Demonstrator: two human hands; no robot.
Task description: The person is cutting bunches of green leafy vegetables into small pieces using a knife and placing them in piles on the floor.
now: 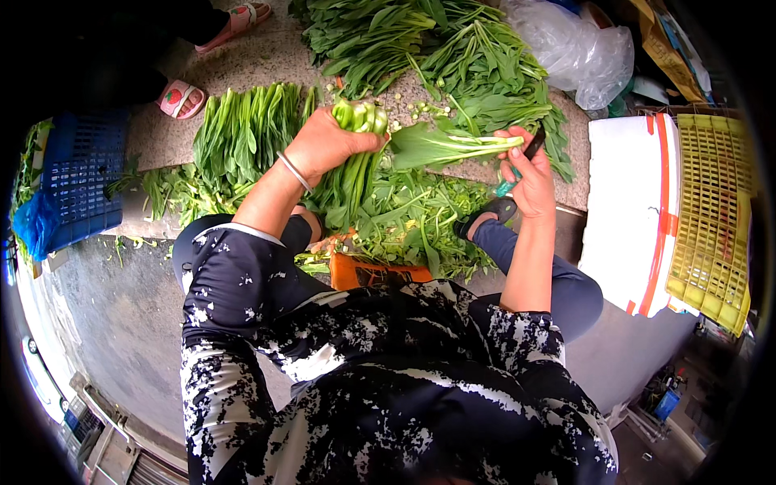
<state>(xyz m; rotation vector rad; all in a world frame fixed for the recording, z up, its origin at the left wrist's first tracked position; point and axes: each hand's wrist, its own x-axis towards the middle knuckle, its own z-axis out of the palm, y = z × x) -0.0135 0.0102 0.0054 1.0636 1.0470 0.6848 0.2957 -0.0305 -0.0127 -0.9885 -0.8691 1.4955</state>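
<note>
My left hand [323, 144] is closed round a bunch of leafy greens [360, 118], their pale green stalk ends showing above the fist and the leaves hanging below. My right hand [531, 179] pinches one stalk of leafy green [449, 149] by its base, the leaf end reaching left towards the bunch. A black, handle-like piece [534, 142] also sits in the right hand; its kind cannot be made out. Below that hand a small teal piece [505, 188] shows, partly hidden by the fingers. Under both hands spreads a heap of loose leaves and trimmings [424, 212].
Laid-out leafy greens [246, 129] lie at left, with larger piles [485, 69] at the back. A blue crate [85, 174] stands left; a white foam box [622, 202] and a yellow crate [711, 218] stand right. Another person's sandalled foot [182, 99] is at the far left.
</note>
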